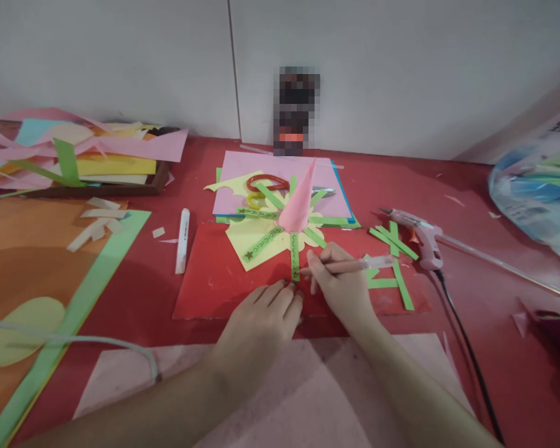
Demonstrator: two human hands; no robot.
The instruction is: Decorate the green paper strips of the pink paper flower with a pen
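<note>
Well, I see the pink cone (297,208) standing tip-up short of the far edge of the counter (488,354), a green strip (295,249) running nearward from it, the right hand (338,283) slanting in, pinching a pen (350,266) aimed left, the left hand (265,311) palm-down by the strip's end, grip unclear.

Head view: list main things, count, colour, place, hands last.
Cone: one, pink, centre
Strips: many, green, around and right of cone
Cut paper: some, yellow, beneath strips
Scissors: one, red and yellow, behind cone
Stacked sheets: several, pink uppermost, behind cone
Board: one, red, centre
Marker: one, white, left of board
Glue gun: one, pink, right
Glue stick: one, clear, in glue gun
Tray: one, brown, upper left
Scraps: many, mixed, in tray
Large sheet: one, orange, left
Bag: one, clear, far right
Pen: one, pinkish, in right hand
Left hand: one, over board
Right hand: one, around pen
</note>
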